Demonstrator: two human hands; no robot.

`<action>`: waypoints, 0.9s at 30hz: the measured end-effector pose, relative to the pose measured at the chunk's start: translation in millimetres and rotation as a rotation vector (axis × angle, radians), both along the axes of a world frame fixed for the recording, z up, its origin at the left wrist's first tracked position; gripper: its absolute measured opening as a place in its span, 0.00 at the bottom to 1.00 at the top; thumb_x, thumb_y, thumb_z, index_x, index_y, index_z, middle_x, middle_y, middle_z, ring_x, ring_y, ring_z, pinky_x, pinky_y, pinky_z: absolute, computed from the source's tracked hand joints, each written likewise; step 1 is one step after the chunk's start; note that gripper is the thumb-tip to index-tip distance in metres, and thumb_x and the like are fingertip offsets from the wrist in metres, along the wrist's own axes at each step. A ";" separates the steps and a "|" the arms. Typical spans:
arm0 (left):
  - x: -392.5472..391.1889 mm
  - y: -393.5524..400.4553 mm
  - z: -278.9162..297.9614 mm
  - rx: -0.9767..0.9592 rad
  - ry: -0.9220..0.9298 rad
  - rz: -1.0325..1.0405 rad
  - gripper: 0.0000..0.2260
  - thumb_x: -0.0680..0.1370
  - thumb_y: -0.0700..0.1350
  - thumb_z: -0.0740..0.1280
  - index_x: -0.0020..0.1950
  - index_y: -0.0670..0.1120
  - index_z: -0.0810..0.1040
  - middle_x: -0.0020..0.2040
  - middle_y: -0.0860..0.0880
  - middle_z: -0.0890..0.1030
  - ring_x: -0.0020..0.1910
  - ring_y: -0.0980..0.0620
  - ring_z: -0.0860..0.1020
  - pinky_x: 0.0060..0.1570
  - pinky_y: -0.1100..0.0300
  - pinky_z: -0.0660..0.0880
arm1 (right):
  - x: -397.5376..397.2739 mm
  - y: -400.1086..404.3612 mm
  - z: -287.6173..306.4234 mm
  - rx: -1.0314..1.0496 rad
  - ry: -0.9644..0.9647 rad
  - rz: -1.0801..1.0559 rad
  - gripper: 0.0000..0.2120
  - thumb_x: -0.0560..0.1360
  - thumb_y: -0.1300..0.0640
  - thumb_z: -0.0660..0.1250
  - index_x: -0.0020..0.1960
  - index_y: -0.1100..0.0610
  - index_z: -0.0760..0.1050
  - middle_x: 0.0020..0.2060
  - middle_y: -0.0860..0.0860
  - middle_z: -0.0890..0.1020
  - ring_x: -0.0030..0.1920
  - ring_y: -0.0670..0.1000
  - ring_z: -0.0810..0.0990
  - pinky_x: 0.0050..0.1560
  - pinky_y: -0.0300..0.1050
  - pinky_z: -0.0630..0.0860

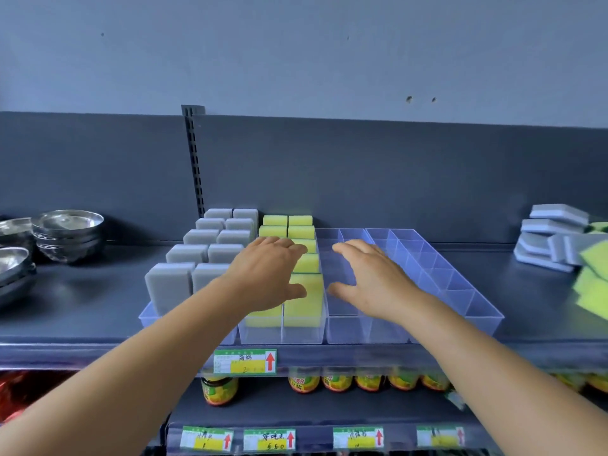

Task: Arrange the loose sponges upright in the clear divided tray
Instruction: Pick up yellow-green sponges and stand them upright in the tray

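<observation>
Both hands are open and empty, left hand (268,274) over the yellow sponges (301,299), right hand (368,281) at its 3 o'clock above the tray (460,304); a careless brush could topple them.

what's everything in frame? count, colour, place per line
clear divided tray: four sections, clear, shelf front centre
grey sponges: ten visible, grey, upright in left section
yellow sponges: about ten, some hidden by hand, upright in second section
loose sponges: pile, count unclear, grey-blue and green, shelf right
metal bowls: stacks, silver, shelf left
price tags: five, green-yellow, shelf edges
jars: row, yellow labels, lower shelf
left hand: open, over yellow sponges
right hand: open, over empty third section
</observation>
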State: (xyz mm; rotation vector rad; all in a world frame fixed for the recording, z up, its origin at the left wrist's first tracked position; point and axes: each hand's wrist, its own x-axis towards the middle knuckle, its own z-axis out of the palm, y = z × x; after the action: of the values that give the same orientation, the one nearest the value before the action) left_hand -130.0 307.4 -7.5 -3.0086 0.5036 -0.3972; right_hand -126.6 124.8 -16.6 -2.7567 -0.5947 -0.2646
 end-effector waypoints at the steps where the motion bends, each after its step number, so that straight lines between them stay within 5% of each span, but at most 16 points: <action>1: 1.2 -9.1 -0.2 -0.003 -0.001 -0.026 0.31 0.76 0.59 0.65 0.75 0.50 0.61 0.70 0.51 0.70 0.70 0.49 0.66 0.68 0.57 0.61 | -2.1 -8.4 1.5 -0.006 0.002 -0.018 0.33 0.76 0.45 0.64 0.76 0.52 0.55 0.74 0.45 0.59 0.74 0.48 0.56 0.70 0.42 0.58; 27: 77.2 -374.5 -13.9 -0.096 0.101 -0.444 0.30 0.79 0.56 0.60 0.77 0.48 0.55 0.75 0.49 0.63 0.73 0.48 0.63 0.70 0.57 0.59 | 22.9 -365.9 -3.1 -0.021 -0.020 -0.526 0.32 0.76 0.45 0.63 0.75 0.51 0.55 0.74 0.49 0.59 0.74 0.53 0.57 0.72 0.46 0.56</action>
State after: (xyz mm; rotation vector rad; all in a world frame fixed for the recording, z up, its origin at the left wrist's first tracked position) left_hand -52.8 -67.1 -21.4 -2.9991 1.2005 -0.2979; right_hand -103.7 -241.1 -19.7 -2.8852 0.1380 -0.4012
